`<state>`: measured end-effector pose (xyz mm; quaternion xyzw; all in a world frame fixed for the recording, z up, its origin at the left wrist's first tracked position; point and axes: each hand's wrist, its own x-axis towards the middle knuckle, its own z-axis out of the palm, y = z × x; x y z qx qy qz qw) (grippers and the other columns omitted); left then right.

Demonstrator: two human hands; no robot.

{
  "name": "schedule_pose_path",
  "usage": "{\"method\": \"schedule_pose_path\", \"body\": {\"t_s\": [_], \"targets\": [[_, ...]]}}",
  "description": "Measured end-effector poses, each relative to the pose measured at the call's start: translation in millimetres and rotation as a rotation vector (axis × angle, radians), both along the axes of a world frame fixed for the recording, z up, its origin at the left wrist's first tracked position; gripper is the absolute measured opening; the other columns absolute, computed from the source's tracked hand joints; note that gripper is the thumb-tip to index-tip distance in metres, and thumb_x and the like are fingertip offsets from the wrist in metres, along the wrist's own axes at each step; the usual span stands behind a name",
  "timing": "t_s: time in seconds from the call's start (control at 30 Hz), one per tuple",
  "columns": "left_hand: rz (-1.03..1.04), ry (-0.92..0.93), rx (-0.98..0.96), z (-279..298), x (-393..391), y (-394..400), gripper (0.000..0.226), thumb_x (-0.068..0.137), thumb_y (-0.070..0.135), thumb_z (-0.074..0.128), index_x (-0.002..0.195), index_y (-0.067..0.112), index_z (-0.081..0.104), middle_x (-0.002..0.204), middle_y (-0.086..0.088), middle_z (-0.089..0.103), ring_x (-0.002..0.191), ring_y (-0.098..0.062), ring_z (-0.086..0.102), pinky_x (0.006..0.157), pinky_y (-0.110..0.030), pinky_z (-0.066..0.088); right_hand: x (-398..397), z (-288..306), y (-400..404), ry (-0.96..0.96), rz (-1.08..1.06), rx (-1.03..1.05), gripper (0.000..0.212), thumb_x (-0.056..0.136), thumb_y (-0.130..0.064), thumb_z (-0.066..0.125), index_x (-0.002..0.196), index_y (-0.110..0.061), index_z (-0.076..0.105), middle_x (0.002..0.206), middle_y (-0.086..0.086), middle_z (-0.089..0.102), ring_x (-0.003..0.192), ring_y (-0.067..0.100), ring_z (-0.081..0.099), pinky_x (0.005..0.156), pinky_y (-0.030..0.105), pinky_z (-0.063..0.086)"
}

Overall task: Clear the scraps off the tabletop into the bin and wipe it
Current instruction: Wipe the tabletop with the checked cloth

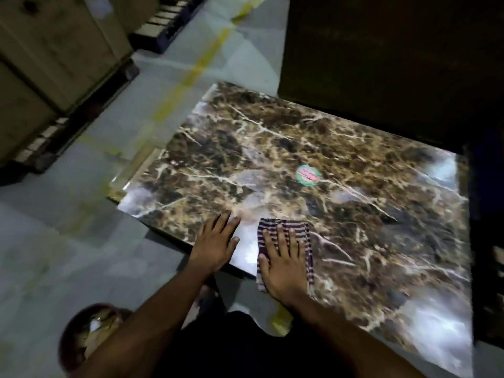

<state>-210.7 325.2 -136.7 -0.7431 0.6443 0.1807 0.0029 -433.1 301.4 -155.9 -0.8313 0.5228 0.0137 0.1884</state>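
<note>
A glossy brown marble-patterned tabletop (313, 148) fills the middle and right of the view. My right hand (283, 263) lies flat, fingers spread, pressing a purple-and-white striped cloth (305, 233) onto the table near its front edge. My left hand (215, 241) rests flat and empty on the table's front edge, just left of the cloth. A dark red bin (79, 342) with scraps inside stands on the floor at the lower left, partly hidden behind my left forearm. No loose scraps show on the tabletop.
A round green-and-red sticker (308, 174) sits on the tabletop's middle. A large dark box or cabinet (395, 64) looms over the table's far right. Cardboard boxes on pallets (49, 64) line the left. Grey floor with yellow lines (191, 77) lies between.
</note>
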Motion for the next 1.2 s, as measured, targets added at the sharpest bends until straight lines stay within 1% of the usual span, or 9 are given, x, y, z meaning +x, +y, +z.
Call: {"method": "schedule_pose_path", "body": {"t_s": [0.13, 0.23, 0.33, 0.47, 0.6, 0.73, 0.93, 1.07, 1.2], "targets": [[0.035, -0.031, 0.008, 5, 89, 0, 0.057, 0.097, 0.045, 0.034, 0.149, 0.026, 0.045, 0.153, -0.004, 0.047, 0.134, -0.031, 0.044, 0.102, -0.048, 0.044, 112, -1, -3, -0.011, 0.041, -0.007, 0.063, 0.102, -0.057, 0.020, 0.161, -0.037, 0.014, 0.170, 0.003, 0.004, 0.157, 0.033, -0.002, 0.122, 0.053, 0.001], [0.085, -0.075, 0.027, 8, 160, 4, 0.056, 0.094, 0.042, 0.046, 0.146, 0.023, 0.049, 0.148, -0.007, 0.052, 0.128, -0.030, 0.048, 0.100, -0.045, 0.047, 200, -1, -8, -0.014, 0.053, -0.024, 0.064, 0.101, -0.054, 0.030, 0.160, -0.034, 0.021, 0.170, 0.006, 0.012, 0.156, 0.036, 0.007, 0.121, 0.056, 0.011], [0.158, -0.080, 0.017, 12, 219, 10, 0.058, 0.096, 0.043, 0.036, 0.149, 0.021, 0.045, 0.152, -0.008, 0.047, 0.133, -0.032, 0.046, 0.106, -0.047, 0.043, 273, -1, -10, -0.028, 0.073, -0.035, 0.064, 0.099, -0.053, 0.037, 0.159, -0.033, 0.027, 0.169, 0.007, 0.017, 0.155, 0.037, 0.013, 0.120, 0.057, 0.012], [0.239, -0.040, 0.019, 15, 271, 12, 0.056, 0.107, 0.037, 0.030, 0.160, 0.021, 0.021, 0.164, -0.002, 0.024, 0.147, -0.025, 0.025, 0.118, -0.042, 0.025, 353, -1, -13, -0.049, 0.194, -0.033, 0.062, 0.098, -0.052, 0.035, 0.157, -0.032, 0.032, 0.166, 0.010, 0.027, 0.152, 0.038, 0.024, 0.119, 0.053, 0.010], [0.423, 0.006, -0.002, 13, 312, 15, 0.054, 0.106, 0.030, 0.033, 0.158, 0.018, 0.023, 0.163, -0.003, 0.028, 0.145, -0.023, 0.025, 0.119, -0.038, 0.023, 416, -5, -20, -0.045, 0.313, -0.013, 0.061, 0.100, -0.051, 0.031, 0.158, -0.032, 0.031, 0.165, 0.010, 0.030, 0.152, 0.037, 0.024, 0.120, 0.052, 0.009], [0.413, 0.026, -0.041, 13, 333, 13, 0.059, 0.102, 0.043, 0.027, 0.157, 0.020, 0.026, 0.161, -0.006, 0.032, 0.144, -0.026, 0.031, 0.117, -0.043, 0.029, 436, -6, -42, -0.050, 0.421, -0.048, 0.056, 0.101, -0.049, 0.031, 0.155, -0.034, 0.035, 0.166, 0.005, 0.026, 0.155, 0.031, 0.015, 0.124, 0.054, 0.008], [0.370, 0.055, -0.040, 16, 318, -18, 0.062, 0.104, 0.048, 0.023, 0.160, 0.021, 0.022, 0.167, -0.002, 0.020, 0.153, -0.022, 0.020, 0.123, -0.043, 0.019, 429, -3, -96, -0.002, 0.470, -0.086, 0.059, 0.104, -0.050, 0.022, 0.160, -0.033, 0.022, 0.170, 0.002, 0.013, 0.157, 0.027, 0.000, 0.125, 0.052, 0.000], [0.311, 0.019, -0.004, 10, 311, -38, 0.065, 0.100, 0.051, 0.029, 0.155, 0.018, 0.034, 0.162, -0.005, 0.034, 0.147, -0.023, 0.036, 0.116, -0.045, 0.033, 417, -1, -153, 0.000, 0.455, -0.110, 0.059, 0.103, -0.054, 0.019, 0.159, -0.037, 0.022, 0.169, 0.000, 0.014, 0.157, 0.026, 0.001, 0.126, 0.051, 0.004], [0.280, 0.001, 0.006, 9, 303, -70, 0.066, 0.095, 0.052, 0.038, 0.150, 0.016, 0.046, 0.156, -0.006, 0.045, 0.138, -0.024, 0.048, 0.111, -0.042, 0.036, 407, -1, -216, 0.010, 0.452, -0.143, 0.058, 0.102, -0.054, 0.024, 0.158, -0.037, 0.028, 0.169, -0.001, 0.016, 0.157, 0.026, 0.004, 0.126, 0.051, 0.006]]}}
